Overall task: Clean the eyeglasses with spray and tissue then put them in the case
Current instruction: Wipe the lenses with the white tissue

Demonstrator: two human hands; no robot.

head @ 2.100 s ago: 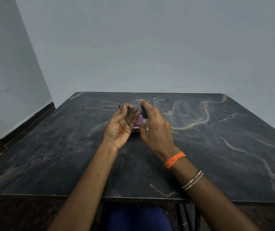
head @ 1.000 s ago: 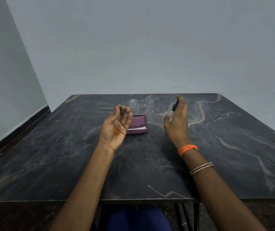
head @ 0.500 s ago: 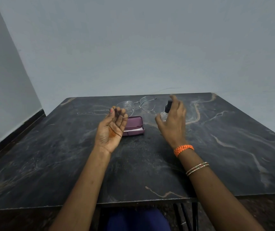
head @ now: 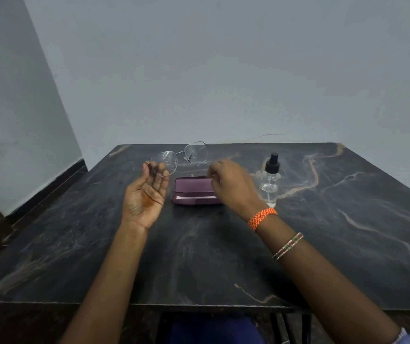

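Your left hand [head: 144, 199] has kept the eyeglasses [head: 179, 157] up off the counter [head: 199, 256] the whole time: palm facing you, its fingers [head: 158, 171] pinched on the temple end by the left lens, so the frame hangs just beyond those fingertips and runs off to their right, above the far edge of the case [head: 194, 192]. What changed is on the other side: half a second ago your right hand [head: 233, 187] was wrapped around the spray bottle [head: 271, 175], and now the bottle stands upright on the counter just right of that hand, let go. That reads as the spraying step done, and droplets seem to show on the left lens. The right fingers [head: 214, 171] are loosely curled and hold nothing that can be seen; they hover over the right end of the open purple case, where a white strip, probably the tissue, lies along the near side just below and left of them. Wiping looks like the next step, with casing the glasses after that
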